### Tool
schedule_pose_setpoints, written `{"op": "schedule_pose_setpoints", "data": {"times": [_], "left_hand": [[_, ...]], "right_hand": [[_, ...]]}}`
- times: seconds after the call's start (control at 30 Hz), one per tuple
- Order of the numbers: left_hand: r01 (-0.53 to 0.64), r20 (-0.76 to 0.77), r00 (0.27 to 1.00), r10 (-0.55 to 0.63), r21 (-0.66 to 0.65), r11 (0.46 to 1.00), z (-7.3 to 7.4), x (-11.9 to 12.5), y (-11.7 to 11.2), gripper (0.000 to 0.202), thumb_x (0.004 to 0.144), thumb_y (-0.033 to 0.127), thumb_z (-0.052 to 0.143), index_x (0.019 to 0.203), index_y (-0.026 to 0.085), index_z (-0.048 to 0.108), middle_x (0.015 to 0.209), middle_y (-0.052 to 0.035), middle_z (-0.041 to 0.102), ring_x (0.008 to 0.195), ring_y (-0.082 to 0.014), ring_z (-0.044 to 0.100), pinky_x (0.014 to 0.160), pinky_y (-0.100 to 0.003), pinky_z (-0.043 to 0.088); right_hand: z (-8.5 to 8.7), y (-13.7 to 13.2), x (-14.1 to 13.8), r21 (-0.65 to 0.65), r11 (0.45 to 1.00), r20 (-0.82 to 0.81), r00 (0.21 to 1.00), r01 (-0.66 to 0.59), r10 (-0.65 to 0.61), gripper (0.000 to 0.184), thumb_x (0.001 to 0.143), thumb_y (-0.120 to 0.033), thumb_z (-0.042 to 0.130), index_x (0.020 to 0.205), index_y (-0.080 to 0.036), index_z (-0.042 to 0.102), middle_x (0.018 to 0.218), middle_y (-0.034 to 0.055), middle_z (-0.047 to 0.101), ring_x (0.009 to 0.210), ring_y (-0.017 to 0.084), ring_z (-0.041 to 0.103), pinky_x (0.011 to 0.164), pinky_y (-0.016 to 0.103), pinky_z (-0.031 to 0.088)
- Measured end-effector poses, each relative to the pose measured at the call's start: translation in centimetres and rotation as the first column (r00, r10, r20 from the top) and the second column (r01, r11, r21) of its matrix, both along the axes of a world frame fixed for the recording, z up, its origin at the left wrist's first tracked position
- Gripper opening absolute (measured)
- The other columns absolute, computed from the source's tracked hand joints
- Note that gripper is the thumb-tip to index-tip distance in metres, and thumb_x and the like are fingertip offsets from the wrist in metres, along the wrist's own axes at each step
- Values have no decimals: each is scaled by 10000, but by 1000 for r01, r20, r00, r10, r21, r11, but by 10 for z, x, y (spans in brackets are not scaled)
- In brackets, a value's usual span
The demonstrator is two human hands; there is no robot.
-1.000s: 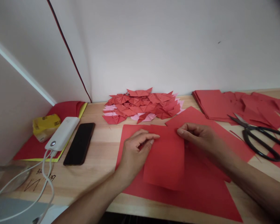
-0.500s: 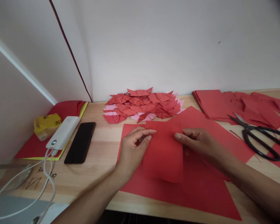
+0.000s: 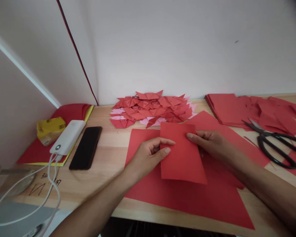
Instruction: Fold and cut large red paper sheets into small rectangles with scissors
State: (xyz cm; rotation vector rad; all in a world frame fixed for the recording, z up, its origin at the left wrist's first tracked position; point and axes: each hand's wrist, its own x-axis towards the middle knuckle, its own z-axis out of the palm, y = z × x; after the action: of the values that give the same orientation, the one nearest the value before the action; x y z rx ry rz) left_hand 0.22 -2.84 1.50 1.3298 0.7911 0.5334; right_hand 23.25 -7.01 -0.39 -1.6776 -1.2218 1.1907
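Note:
A rectangular piece of red paper (image 3: 180,161) is held up, tilted, above larger red sheets (image 3: 148,191) on the table. My right hand (image 3: 209,143) grips its right edge, thumb in front and fingers behind. My left hand (image 3: 153,151) is at its left edge, with index finger and thumb apart in front of the paper. Whether those fingertips touch it I cannot tell. Behind lies a pile of folded red and pink paper pieces (image 3: 150,110).
Black-handled scissors (image 3: 273,144) lie at the right, near a stack of cut red paper (image 3: 222,107). On the left are a black phone (image 3: 86,148), a white power bank (image 3: 69,136) with cables, a yellow wrapped item (image 3: 50,130) and red folded sheets (image 3: 69,112). A wall stands behind.
The held red paper has shifted slightly right and its lower edge has swung up and to the right. My left hand has moved right along with it.

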Motion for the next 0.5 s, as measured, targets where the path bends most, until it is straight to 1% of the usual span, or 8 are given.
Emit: {"op": "schedule_pose_setpoints", "data": {"times": [0.07,0.1,0.2,0.27,0.33,0.4,0.5], "left_hand": [[24,25,999,-23,-45,999,0,1,-1,257,850,311,650,1072,190,695,1082,-67,703,935,-175,665,805,-272,505],[17,34,999,-15,-71,997,0,1,-1,266,840,310,661,1073,186,695,1079,-72,708,938,-179,670,809,-277,509],[-63,51,996,71,-138,988,-2,1,1,286,803,298,695,1062,177,698,1014,-73,729,889,-175,686,785,-279,524],[-126,51,989,136,-165,978,-3,1,3,295,789,295,705,1059,175,696,975,-70,736,849,-171,692,758,-277,530],[-164,48,983,175,-181,970,-4,1,4,295,786,290,703,1056,171,696,943,-68,738,820,-168,694,733,-274,531],[-179,48,980,191,-191,965,-5,0,4,291,787,279,701,1056,168,697,936,-68,739,809,-164,692,728,-272,530],[-177,55,980,191,-195,965,-6,0,4,291,789,275,701,1061,171,695,949,-68,741,810,-160,690,729,-269,528]], "right_hand": [[2,1,-2,-74,997,-78,997,19,-25,524,764,-665,629,586,-177,561,467,-9,545,424,111,476,439,240,337],[4,1,-3,-96,995,-113,993,21,-32,529,754,-671,634,579,-178,554,470,-9,545,421,106,468,437,241,333],[9,0,-7,-109,994,-175,985,-21,1,555,741,-706,614,562,-184,553,463,-11,540,392,97,442,413,246,323],[9,-1,-8,-117,990,-194,980,-74,51,552,737,-707,617,568,-184,567,463,-11,552,379,94,446,404,247,332],[8,-2,-8,-126,986,-202,976,-109,82,525,750,-675,634,580,-182,578,471,-8,572,383,94,467,407,241,347],[6,-2,-8,-131,983,-210,973,-125,96,496,768,-636,649,587,-180,579,477,-9,583,394,91,482,418,235,357],[6,-3,-8,-121,987,-201,976,-109,83,494,779,-625,647,579,-180,566,461,-19,568,388,85,469,417,231,343]]}}
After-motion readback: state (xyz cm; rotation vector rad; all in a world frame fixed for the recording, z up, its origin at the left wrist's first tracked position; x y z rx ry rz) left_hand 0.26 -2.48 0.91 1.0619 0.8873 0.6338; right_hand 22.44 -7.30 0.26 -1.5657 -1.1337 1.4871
